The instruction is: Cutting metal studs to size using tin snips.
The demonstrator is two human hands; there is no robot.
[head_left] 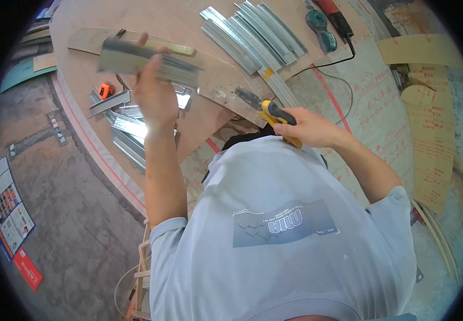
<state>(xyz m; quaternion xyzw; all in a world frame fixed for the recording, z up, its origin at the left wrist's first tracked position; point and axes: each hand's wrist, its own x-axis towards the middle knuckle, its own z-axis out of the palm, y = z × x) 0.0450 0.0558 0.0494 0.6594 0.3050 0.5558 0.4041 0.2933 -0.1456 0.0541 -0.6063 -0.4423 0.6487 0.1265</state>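
My left hand (155, 91) is raised over the board table, its fingers closed round a short metal channel (121, 56). The channel is silvery, lies crosswise and is blurred by motion. In my right hand (310, 127), close to my waist, is a pair of snips (272, 113) with yellow-and-black handles. Their grey metal head points up and to the left; its jaws are too blurred to read. Below my left hand several cut metal channels (129, 127) lie in a loose pile, partly hidden by my forearm.
An orange tape measure (106, 90) sits by the pile. Longer metal channels (255, 35) lie side by side at the far middle. Right of them are a green tool (321, 29) and a red-and-black corded power tool (335, 18). A long thin board (218, 80) crosses the table.
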